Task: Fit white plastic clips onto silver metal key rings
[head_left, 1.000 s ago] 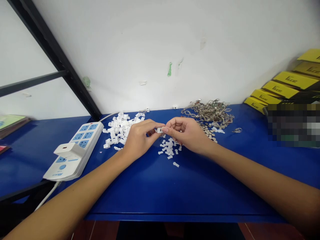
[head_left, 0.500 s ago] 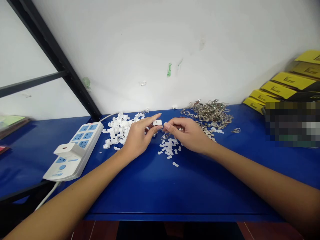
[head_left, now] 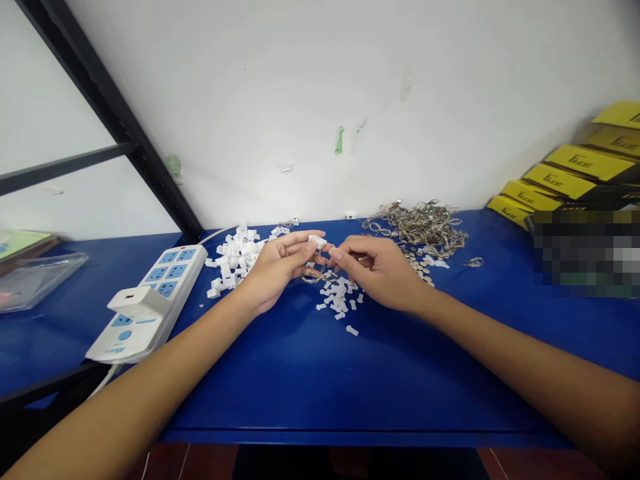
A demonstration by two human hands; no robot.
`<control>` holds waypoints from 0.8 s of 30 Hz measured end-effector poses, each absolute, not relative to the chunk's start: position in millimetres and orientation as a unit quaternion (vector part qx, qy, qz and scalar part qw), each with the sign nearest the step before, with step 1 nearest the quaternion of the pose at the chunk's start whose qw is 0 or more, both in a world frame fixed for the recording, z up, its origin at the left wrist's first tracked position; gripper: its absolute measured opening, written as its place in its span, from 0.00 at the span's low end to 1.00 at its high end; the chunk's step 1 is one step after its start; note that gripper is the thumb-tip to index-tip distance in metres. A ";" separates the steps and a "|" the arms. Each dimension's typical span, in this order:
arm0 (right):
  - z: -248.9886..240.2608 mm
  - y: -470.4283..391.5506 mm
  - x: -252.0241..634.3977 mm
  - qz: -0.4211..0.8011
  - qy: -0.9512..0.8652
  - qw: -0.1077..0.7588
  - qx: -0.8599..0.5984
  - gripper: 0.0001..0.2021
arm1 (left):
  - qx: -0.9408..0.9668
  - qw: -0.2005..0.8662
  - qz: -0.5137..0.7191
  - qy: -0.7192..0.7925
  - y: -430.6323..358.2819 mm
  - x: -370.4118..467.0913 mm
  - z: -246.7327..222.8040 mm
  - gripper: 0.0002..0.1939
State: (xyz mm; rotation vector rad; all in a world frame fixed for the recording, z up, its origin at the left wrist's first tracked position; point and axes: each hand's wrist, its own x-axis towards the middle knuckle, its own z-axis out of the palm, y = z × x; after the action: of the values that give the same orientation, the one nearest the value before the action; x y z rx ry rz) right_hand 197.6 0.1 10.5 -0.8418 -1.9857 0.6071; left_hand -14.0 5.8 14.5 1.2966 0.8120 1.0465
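My left hand [head_left: 280,267] pinches a small white plastic case [head_left: 317,241] between thumb and fingers. Thin wire [head_left: 315,279] dangles from around the case, below the left fingers. Close beside it on the right, my right hand [head_left: 377,267] is closed, thumb against forefinger, its tips near the wire. Whatever lies between those tips is too small to make out. Under the hands lies a scatter of little white tabs [head_left: 340,297]. Behind my left hand is a heap of similar white cases [head_left: 237,253]. Round silvery discs [head_left: 423,270] lie partly hidden past my right hand.
A tangled heap of wires [head_left: 420,223] rests against the wall, with a loose wire coil [head_left: 474,262] to its right. At left a white power strip [head_left: 165,293] carries a plugged-in adapter [head_left: 137,301]. Yellow boxes [head_left: 575,163] are stacked at right; a black frame [head_left: 120,113] stands at left.
The left hand has turned its palm more upward, tilting the white case, and its fingers have curled. Wire now shows hanging below the case. My right hand has hardly moved.
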 end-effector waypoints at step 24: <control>3.0 2.7 199.6 -0.181 -0.834 0.440 -0.277 0.08 | 0.576 0.636 0.380 0.346 -2.7 -9.8 17.0 0.17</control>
State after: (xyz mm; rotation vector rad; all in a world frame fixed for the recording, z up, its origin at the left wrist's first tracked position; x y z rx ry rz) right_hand 199.6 2.7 3.0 -0.6883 -2.0721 -0.4505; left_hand -9.8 -2.7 17.0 1.3166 0.7907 0.8676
